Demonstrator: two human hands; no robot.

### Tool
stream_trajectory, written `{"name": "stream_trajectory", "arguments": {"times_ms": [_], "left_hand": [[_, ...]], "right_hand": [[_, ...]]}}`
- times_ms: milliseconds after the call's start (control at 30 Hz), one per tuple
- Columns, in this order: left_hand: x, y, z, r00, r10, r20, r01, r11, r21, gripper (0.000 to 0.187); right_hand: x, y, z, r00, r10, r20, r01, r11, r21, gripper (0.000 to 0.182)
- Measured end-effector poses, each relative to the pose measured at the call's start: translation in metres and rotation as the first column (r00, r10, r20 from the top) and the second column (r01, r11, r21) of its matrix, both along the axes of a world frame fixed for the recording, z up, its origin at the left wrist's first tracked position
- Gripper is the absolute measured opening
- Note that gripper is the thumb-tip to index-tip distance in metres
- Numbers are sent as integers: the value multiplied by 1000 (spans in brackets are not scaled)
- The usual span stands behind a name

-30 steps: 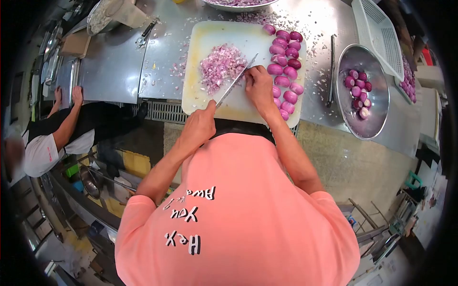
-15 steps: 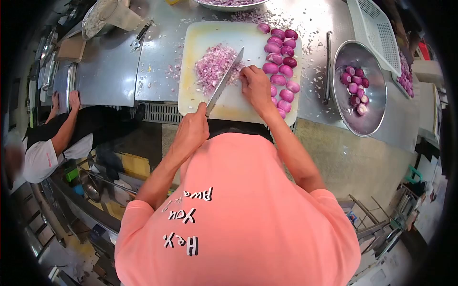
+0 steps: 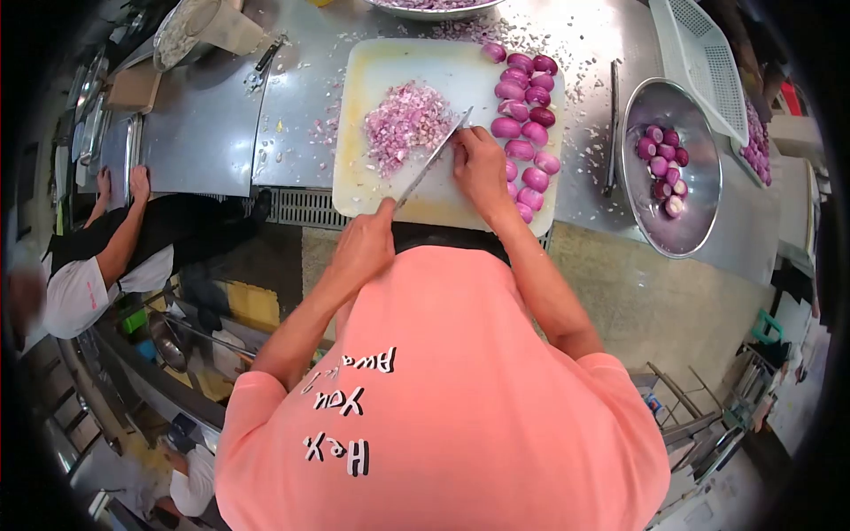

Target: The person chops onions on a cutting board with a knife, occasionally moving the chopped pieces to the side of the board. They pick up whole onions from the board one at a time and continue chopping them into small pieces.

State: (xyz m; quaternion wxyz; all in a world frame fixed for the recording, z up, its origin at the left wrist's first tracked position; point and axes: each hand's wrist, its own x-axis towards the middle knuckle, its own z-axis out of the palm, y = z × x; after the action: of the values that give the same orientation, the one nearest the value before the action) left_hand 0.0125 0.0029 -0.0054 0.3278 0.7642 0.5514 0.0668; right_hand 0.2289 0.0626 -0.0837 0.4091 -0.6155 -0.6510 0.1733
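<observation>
My left hand (image 3: 365,241) is wrapped round the handle of a kitchen knife (image 3: 433,160), its blade slanting up and right over a white cutting board (image 3: 398,62). My right hand (image 3: 482,173) is closed, fingertips bent down beside the blade near its tip; whatever lies under them is hidden. Left of the blade spreads a pile of chopped red onion (image 3: 403,124). Halved red onions (image 3: 535,134) line the board's right side in rows, close to my right hand.
A steel bowl (image 3: 636,208) with peeled onions stands at the right, beside a metal rod (image 3: 612,133). Behind it is a white perforated basket (image 3: 699,53). Another bowl (image 3: 434,12) of chopped onion sits beyond the board. At the left, another person's hands (image 3: 139,183) rest on the counter edge.
The knife tip has moved right, and the blade now shows more edge-on. My right hand has shifted slightly right. Another person has come into view at the lower left.
</observation>
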Motion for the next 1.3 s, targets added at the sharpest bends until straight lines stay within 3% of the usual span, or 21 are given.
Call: {"name": "stream_trajectory", "arguments": {"times_ms": [67, 133, 667, 867, 1000, 1100, 1167, 1233, 1300], "left_hand": [[0, -1, -3, 999, -25, -20, 26, 1000, 3, 22], [2, -5, 6, 997, -3, 73, 1, 999, 32, 21], [0, 3, -1, 998, -48, 30, 49, 999, -21, 18], [4, 7, 18, 990, 2, 142, 9, 997, -75, 23], [-12, 13, -11, 984, 0, 178, 33, 983, -181, 23], [-14, 24, -4, 987, 146, 73, -136, 983, -124, 23], [-15, 20, -2, 988, 133, 73, -128, 989, -72, 27], [-16, 12, -1, 990, 126, 70, -125, 992, -20, 31], [-18, 5, -4, 983, 27, 180, 9, 980, -199, 31]], "right_hand": [[1, -2, 1, 1000, -7, -2, 7, 1000, 7, 11], [3, -4, 0, 1000, -14, 28, 14, 1000, 0, 9], [7, -7, -2, 997, -44, 61, 48, 997, -55, 8], [41, -12, 23, 996, -71, 49, 71, 997, 3, 7], [68, -27, 31, 991, -74, 112, 92, 983, -160, 13], [71, -43, 37, 979, -2, 204, 44, 978, -203, 17], [66, -44, 38, 969, 46, 244, 3, 981, -193, 19], [58, -45, 31, 972, -37, 232, 88, 973, -213, 15], [53, -42, 22, 984, -30, 175, 67, 975, -211, 15]]}}
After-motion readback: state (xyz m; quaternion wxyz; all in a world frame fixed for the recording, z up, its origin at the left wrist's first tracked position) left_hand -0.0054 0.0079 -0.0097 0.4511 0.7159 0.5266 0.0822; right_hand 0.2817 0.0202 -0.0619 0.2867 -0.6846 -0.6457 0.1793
